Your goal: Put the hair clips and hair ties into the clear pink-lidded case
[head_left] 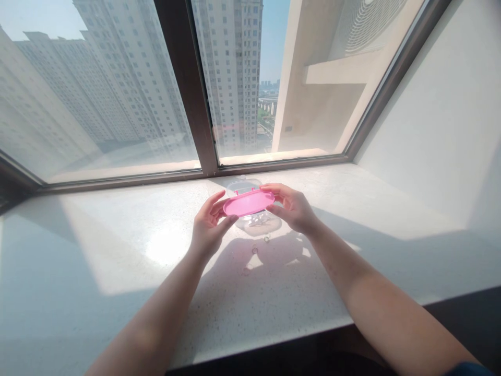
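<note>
Between my two hands a shallow pink oval tray or lid (249, 203) is held up, tilted, above the sill. Two small pink tabs stick up from its far edge. My left hand (211, 222) grips its left end, thumb at the near rim and fingers at the side. At the right end my right hand (290, 208) has it between thumb and fingers. Behind and below lies a clear plastic container (260, 223), partly hidden by the pink piece, with small shiny bits in its near part. Small rings (255, 250) lie on the sill nearer to me.
The speckled white windowsill (250, 308) drops off at its front edge, with dark space below. A brown window frame (195, 99) and glass stand behind the container. A white wall (438, 115) rises at the right. Bright sun glare and shadows fall across the sill.
</note>
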{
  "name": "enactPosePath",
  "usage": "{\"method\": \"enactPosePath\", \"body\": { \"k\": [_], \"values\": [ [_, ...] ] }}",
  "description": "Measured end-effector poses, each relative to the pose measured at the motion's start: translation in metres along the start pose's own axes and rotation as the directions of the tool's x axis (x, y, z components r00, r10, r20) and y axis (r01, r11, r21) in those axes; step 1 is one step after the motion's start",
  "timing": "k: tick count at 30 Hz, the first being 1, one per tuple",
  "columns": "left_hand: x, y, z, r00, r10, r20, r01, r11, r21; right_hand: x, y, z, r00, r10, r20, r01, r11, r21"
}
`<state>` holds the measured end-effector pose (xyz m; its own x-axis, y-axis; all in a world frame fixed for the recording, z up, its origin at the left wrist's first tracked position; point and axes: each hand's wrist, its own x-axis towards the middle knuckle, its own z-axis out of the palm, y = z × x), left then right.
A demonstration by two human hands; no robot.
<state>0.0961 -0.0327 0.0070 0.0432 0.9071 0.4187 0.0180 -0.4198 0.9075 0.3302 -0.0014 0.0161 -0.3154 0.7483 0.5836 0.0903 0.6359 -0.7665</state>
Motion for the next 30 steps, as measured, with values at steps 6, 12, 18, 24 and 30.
{"method": "enactPosePath", "body": {
  "k": [6, 12, 18, 24, 30],
  "values": [
    [0.008, -0.021, 0.003, 0.997, -0.028, -0.076, 0.036, 0.993, 0.112, -0.001, 0.015, 0.003, 0.996, 0.074, -0.050, -0.075, 0.997, -0.024],
    [0.016, -0.033, 0.002, 0.993, -0.026, -0.118, 0.059, 0.959, 0.279, -0.001, 0.019, 0.003, 0.986, 0.126, -0.111, -0.145, 0.971, -0.188],
    [0.019, -0.040, 0.000, 0.996, -0.034, -0.077, 0.061, 0.918, 0.391, 0.000, 0.024, 0.004, 0.977, 0.180, -0.118, -0.204, 0.949, -0.242],
    [0.019, -0.045, 0.000, 0.996, -0.069, -0.059, 0.087, 0.913, 0.399, 0.001, 0.027, 0.003, 0.963, 0.257, -0.085, -0.271, 0.923, -0.273],
    [0.019, -0.047, 0.000, 1.000, -0.023, -0.012, 0.026, 0.907, 0.420, 0.001, 0.028, 0.001, 0.957, 0.282, -0.061, -0.288, 0.916, -0.280]
  ]
}}
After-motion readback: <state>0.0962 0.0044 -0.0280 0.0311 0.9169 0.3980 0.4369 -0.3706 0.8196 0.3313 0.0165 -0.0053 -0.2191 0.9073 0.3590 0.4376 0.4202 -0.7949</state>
